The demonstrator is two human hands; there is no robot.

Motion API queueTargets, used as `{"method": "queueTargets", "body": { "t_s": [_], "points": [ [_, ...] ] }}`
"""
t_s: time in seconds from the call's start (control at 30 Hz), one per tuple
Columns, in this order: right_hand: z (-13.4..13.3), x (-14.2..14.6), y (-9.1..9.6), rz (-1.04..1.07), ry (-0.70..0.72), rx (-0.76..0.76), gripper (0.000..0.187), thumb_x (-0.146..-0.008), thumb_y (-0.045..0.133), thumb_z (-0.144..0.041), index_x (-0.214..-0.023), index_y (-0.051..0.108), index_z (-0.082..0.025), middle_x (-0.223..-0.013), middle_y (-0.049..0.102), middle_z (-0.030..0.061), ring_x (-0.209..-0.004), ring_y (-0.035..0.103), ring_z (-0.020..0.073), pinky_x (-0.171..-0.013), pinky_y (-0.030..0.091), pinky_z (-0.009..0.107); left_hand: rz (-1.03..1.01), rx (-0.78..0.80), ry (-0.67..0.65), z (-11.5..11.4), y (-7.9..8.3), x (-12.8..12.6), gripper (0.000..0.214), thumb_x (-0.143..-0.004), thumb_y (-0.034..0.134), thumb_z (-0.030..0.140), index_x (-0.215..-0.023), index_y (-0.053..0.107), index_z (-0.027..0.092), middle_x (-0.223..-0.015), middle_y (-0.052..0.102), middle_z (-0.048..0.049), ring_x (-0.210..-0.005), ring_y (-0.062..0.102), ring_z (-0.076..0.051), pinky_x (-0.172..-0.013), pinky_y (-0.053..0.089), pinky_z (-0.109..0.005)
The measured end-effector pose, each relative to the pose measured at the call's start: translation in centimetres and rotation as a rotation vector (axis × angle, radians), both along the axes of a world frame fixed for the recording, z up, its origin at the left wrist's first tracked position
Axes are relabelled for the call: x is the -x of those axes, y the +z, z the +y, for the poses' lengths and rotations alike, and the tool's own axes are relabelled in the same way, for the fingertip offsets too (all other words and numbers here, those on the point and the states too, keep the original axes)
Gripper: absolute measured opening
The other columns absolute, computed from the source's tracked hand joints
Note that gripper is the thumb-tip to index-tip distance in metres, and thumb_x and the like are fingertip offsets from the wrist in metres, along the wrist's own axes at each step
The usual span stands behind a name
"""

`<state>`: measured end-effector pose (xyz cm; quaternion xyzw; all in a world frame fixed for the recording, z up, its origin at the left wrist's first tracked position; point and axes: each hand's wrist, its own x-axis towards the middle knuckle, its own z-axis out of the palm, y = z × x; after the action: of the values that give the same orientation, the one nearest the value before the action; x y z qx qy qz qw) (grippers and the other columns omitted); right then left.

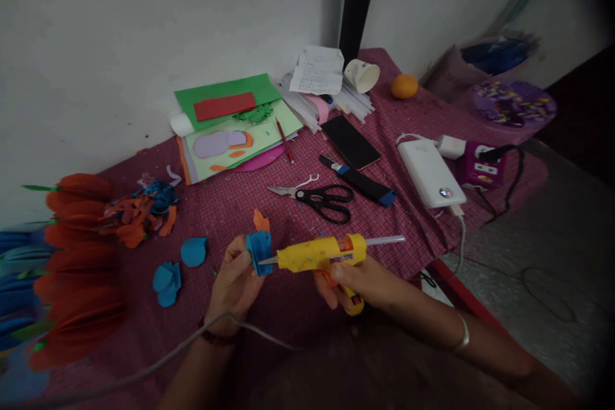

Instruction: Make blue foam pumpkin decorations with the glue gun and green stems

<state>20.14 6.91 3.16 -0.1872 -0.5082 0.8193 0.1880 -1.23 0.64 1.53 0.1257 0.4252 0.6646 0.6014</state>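
My left hand (237, 282) pinches a folded blue paper piece (260, 248) over the front of the table. In my right hand (358, 282) is a yellow glue gun (314, 254), its fingers wrapped round the handle near the orange trigger. The metal nozzle points left and meets or nearly meets the blue paper. A clear glue stick (387, 240) sticks out of the gun's back end. Just beyond the blue paper lies an orange leaf-shaped cutout (261, 220). Blue paper petals (194, 252) rest on the cloth to the left of my left hand.
Black-handled scissors (319, 198), a box cutter (362, 183) and a phone (352, 141) lie behind the gun. A white power bank (430, 173) sits at right. Orange paper pumpkins (81, 269) and paper scraps (144, 211) are at left. A cable (163, 359) crosses my left wrist.
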Motion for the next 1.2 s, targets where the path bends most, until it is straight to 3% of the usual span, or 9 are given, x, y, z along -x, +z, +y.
{"method": "queueTargets", "body": {
  "t_s": [0.77,1.03,1.13,1.2],
  "points": [
    [0.1,0.06,0.09,-0.016,0.014,0.002,0.062,-0.082,0.045,-0.072,-0.062,0.055,-0.014,-0.047,0.044,-0.0048,-0.038,0.037,0.0047,-0.037,0.028,0.017,0.042,-0.015,-0.005,0.14,0.33,-0.16,0.032,-0.059,0.085,0.028,-0.056,0.055,0.019,-0.05,0.053,0.0055,-0.046,0.053,-0.008,-0.051,0.049,-0.019],
    [-0.01,0.1,-0.03,0.002,0.016,0.009,0.06,-0.085,0.045,-0.069,-0.062,0.055,-0.014,-0.047,0.044,-0.0047,-0.037,0.037,0.0039,-0.036,0.027,0.016,0.034,-0.048,0.01,-0.23,-0.08,0.03,0.03,-0.061,0.085,0.028,-0.058,0.056,0.019,-0.057,0.057,0.0044,-0.055,0.057,-0.009,-0.058,0.05,-0.021],
    [-0.43,0.11,-0.15,-0.033,-0.016,-0.002,0.054,-0.082,0.051,-0.068,-0.081,0.058,-0.014,-0.052,0.049,-0.0051,-0.039,0.039,0.0047,-0.036,0.027,0.015,0.102,-0.062,0.022,-0.14,0.11,0.11,0.028,-0.062,0.084,0.028,-0.059,0.058,0.018,-0.057,0.058,0.0039,-0.054,0.055,-0.008,-0.057,0.049,-0.02],
    [-0.73,0.15,-0.14,-0.058,-0.085,-0.019,0.052,-0.079,0.059,-0.063,-0.101,0.055,-0.016,-0.063,0.055,-0.0037,-0.047,0.046,0.0068,-0.041,0.035,0.017,0.183,-0.102,0.027,0.06,0.42,0.07,0.028,-0.063,0.083,0.027,-0.057,0.058,0.018,-0.055,0.057,0.0032,-0.053,0.054,-0.009,-0.055,0.048,-0.02]
  ]
}}
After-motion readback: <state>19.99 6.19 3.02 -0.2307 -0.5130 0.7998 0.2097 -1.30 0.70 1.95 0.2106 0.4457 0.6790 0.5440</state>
